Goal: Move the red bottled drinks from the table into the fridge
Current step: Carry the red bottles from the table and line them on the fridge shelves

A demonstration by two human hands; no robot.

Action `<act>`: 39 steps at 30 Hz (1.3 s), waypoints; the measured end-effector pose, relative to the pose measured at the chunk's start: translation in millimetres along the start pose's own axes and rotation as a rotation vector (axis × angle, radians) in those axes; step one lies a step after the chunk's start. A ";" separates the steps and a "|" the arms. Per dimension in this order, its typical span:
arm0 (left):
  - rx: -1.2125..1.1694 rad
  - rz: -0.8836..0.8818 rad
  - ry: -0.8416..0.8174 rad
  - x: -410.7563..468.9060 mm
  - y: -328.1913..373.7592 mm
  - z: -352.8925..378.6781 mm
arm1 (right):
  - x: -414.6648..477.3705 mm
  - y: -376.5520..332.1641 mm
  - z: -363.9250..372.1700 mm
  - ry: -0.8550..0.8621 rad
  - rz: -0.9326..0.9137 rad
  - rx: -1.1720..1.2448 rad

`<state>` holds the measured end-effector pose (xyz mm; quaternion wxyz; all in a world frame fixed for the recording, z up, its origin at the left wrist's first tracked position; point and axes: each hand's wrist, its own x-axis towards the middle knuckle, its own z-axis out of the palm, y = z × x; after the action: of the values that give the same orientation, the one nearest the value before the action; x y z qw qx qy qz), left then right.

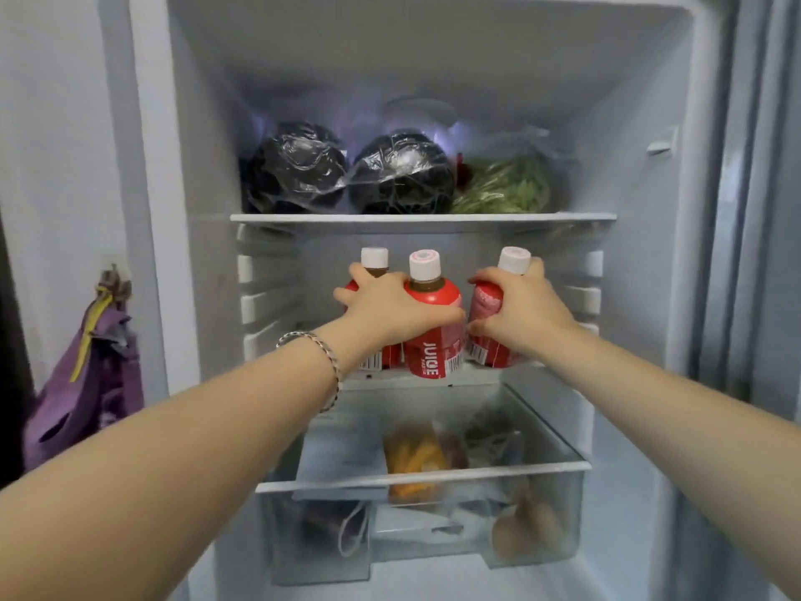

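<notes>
Reaching into the open fridge point(203, 167), the left hand point(392, 303) is clamped across a pair of red bottles point(433, 292) (fingers round the rear one, thumb across the front one marked JUICE), both standing on the middle shelf point(498, 377). The right hand point(520, 305), just beside, grips a third red bottle point(487, 301), tilted with its white cap to the right, its base at the same shelf. A bracelet point(329, 362) circles the left wrist. Above sit two dark wrapped bundles point(299, 167) and bagged greens point(503, 184); below, a clear drawer point(424, 474).
</notes>
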<state>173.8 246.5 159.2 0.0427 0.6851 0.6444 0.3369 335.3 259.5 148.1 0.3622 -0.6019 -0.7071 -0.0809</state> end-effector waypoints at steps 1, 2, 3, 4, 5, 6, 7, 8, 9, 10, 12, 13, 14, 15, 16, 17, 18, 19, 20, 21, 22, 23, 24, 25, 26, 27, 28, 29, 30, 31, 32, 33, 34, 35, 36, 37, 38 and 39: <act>-0.009 -0.026 -0.012 10.3 1.7 4.8 | 8.6 3.5 3.9 -0.031 0.009 -0.017; -0.028 -0.041 -0.019 18.8 3.6 9.0 | 17.2 7.4 7.0 -0.057 0.018 -0.027; -0.043 -0.053 -0.017 25.8 5.1 12.9 | 24.1 11.1 9.9 -0.072 0.029 -0.022; -0.057 -0.063 -0.015 35.4 6.5 19.0 | 32.5 15.8 14.7 -0.087 0.043 -0.005; -0.052 -0.071 -0.007 41.9 7.0 24.1 | 36.7 19.4 20.3 -0.096 0.054 0.032; -0.047 -0.074 -0.005 49.5 6.6 30.3 | 40.0 22.9 28.5 -0.104 0.069 0.089; -0.046 -0.074 -0.003 54.7 5.0 36.1 | 38.9 25.4 36.2 -0.102 0.085 0.154; -0.050 -0.060 -0.007 63.5 4.3 44.4 | 39.2 29.2 44.8 -0.094 0.097 0.208; -0.056 -0.043 -0.008 69.1 1.6 51.3 | 35.9 30.7 52.0 -0.082 0.104 0.237; -0.061 -0.026 -0.007 73.6 -1.4 58.0 | 32.2 30.9 57.6 -0.069 0.104 0.241; -0.071 0.003 -0.004 80.4 -6.2 67.0 | 28.9 29.6 65.6 -0.034 0.100 0.215; -0.075 0.016 -0.006 83.0 -8.2 68.7 | 29.8 28.3 67.6 -0.016 0.110 0.197; -0.082 0.038 -0.014 86.8 -11.0 70.2 | 33.1 26.9 70.3 -0.002 0.128 0.179; -0.102 0.074 -0.023 89.8 -13.9 69.8 | 37.3 25.7 72.9 0.012 0.147 0.158; -0.144 0.120 -0.032 93.8 -18.9 69.8 | 42.0 24.1 76.4 0.013 0.163 0.137; -0.208 0.166 -0.031 97.0 -24.3 69.4 | 47.2 22.7 79.9 -0.002 0.180 0.115; -0.266 0.200 -0.021 99.9 -30.5 68.2 | 53.4 21.5 83.7 -0.026 0.194 0.090; -0.303 0.213 -0.015 102.1 -35.7 68.1 | 59.3 22.4 86.5 -0.054 0.206 0.060; -0.304 0.209 -0.020 104.5 -42.0 67.6 | 65.5 23.0 90.0 -0.078 0.217 0.035; -0.288 0.198 -0.030 106.4 -45.8 67.5 | 70.8 25.9 92.4 -0.093 0.226 0.011; -0.268 0.188 -0.041 109.2 -49.0 66.0 | 76.5 29.1 95.0 -0.097 0.233 -0.011; -0.262 0.170 -0.057 111.2 -50.4 64.5 | 81.2 33.2 96.6 -0.098 0.237 -0.038; -0.266 0.153 -0.083 113.2 -51.1 62.1 | 85.1 36.6 97.7 -0.101 0.243 -0.071; -0.267 0.152 -0.114 114.7 -51.3 59.2 | 88.4 39.0 97.8 -0.115 0.255 -0.105; -0.257 0.158 -0.148 115.1 -50.7 57.1 | 90.0 40.7 97.2 -0.144 0.274 -0.139; -0.236 0.172 -0.179 115.1 -50.2 54.9 | 90.1 39.8 95.3 -0.181 0.296 -0.157; -0.206 0.187 -0.197 115.1 -48.6 53.7 | 89.9 38.9 92.1 -0.214 0.303 -0.167; -0.174 0.196 -0.205 112.7 -47.4 52.7 | 87.3 36.3 88.5 -0.233 0.279 -0.170; -0.141 0.194 -0.207 110.8 -45.5 52.3 | 85.3 33.9 84.1 -0.236 0.243 -0.175; -0.106 0.184 -0.203 107.5 -45.1 51.9 | 79.9 30.3 80.0 -0.233 0.210 -0.189; -0.073 0.174 -0.182 103.7 -45.8 51.3 | 73.3 25.7 75.5 -0.213 0.188 -0.214; -0.052 0.169 -0.137 99.0 -47.1 49.9 | 65.6 19.9 71.8 -0.173 0.162 -0.247; -0.047 0.164 -0.077 95.0 -48.6 47.7 | 58.1 13.1 68.5 -0.124 0.131 -0.273; -0.045 0.153 -0.019 88.3 -50.1 44.8 | 49.9 6.5 65.7 -0.094 0.087 -0.290; -0.023 0.136 0.031 77.7 -51.9 41.0 | 39.4 -0.5 63.3 -0.087 0.037 -0.282; 0.015 0.122 0.064 69.7 -53.2 37.4 | 33.2 -5.8 62.6 -0.096 -0.006 -0.259; 0.071 0.087 0.074 58.3 -56.0 31.3 | 25.8 -12.0 61.1 -0.118 -0.051 -0.217; 0.140 0.055 0.053 49.7 -57.9 25.9 | 20.2 -17.8 60.2 -0.143 -0.085 -0.172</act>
<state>134.9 311.1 130.9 -0.0316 0.6948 0.6481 0.3103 293.9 304.0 122.5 0.2542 -0.6046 -0.7463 -0.1134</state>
